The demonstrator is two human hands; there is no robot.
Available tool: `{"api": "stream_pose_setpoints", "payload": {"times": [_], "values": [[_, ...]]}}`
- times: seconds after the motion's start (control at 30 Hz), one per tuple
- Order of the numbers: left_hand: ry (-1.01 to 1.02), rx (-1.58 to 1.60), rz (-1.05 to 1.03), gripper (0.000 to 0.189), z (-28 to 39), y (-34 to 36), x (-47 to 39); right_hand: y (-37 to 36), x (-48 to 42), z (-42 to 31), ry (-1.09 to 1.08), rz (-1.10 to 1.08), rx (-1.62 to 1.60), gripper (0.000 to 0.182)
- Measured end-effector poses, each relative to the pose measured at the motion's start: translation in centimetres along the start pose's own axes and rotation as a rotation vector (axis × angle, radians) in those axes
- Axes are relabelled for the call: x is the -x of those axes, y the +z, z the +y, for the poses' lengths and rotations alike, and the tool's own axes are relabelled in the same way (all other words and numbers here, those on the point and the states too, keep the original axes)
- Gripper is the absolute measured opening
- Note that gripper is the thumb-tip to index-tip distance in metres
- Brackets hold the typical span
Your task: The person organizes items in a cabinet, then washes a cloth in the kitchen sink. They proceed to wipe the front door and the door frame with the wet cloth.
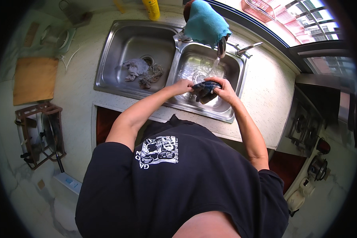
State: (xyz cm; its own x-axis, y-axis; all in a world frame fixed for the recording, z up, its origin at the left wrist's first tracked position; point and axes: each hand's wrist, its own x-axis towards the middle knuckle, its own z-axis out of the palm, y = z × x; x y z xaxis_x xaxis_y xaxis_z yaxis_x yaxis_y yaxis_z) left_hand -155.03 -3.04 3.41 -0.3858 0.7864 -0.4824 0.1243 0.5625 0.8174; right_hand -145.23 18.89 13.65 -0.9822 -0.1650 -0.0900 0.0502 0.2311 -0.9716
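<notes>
Between my hands is a wet dark blue-and-grey cloth (207, 89), held over the right basin (230, 70) of a steel double sink. My left hand (184, 87) pinches its left end, and my right hand (223, 89) grips the right end, thumb and fingers on the fabric. Water runs from the faucet spout (222, 49) just beyond the cloth. A turquoise cloth (206, 22) hangs over the faucet. In the left basin (131, 44) lie a wet pale grey cloth (136, 67) and a tangled brownish mesh or scrubber (152, 76), near the drain.
A yellow bottle (152, 10) stands behind the left basin. A lever tap (248, 49) is at the sink's right rear corner. On the left are a wooden board (35, 80) and a brown rack (40, 107) with a pan lid. A gas stove (300, 125) is at the right.
</notes>
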Motion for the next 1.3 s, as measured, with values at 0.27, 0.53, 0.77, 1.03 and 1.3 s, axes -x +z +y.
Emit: {"api": "stream_pose_setpoints", "payload": {"times": [0.27, 0.53, 0.77, 1.03, 1.3], "values": [[0.283, 0.451, 0.226, 0.026, 2.2, -3.9, -1.1, -2.0, 2.6, 2.8, 0.193, 0.246, 0.489, 0.033], [0.471, 0.213, 0.517, 0.026, 10.8, -6.9, -1.3, -4.9, -0.2, 1.6, -0.119, 0.404, 0.488, 0.047], [0.513, -0.189, 0.284, 0.022, 8.5, -4.8, -0.2, -3.7, 1.7, 4.7, -0.085, 0.372, 0.767, 0.039], [-0.161, -0.523, -0.097, 0.053, -2.4, 1.6, -4.0, 3.9, 5.0, 17.3, 0.646, 0.266, 0.621, 0.065], [-0.672, -0.215, 0.526, 0.058, 0.3, 1.7, -11.4, 3.9, 3.0, 17.6, 1.192, 0.650, -0.783, 0.060]]}}
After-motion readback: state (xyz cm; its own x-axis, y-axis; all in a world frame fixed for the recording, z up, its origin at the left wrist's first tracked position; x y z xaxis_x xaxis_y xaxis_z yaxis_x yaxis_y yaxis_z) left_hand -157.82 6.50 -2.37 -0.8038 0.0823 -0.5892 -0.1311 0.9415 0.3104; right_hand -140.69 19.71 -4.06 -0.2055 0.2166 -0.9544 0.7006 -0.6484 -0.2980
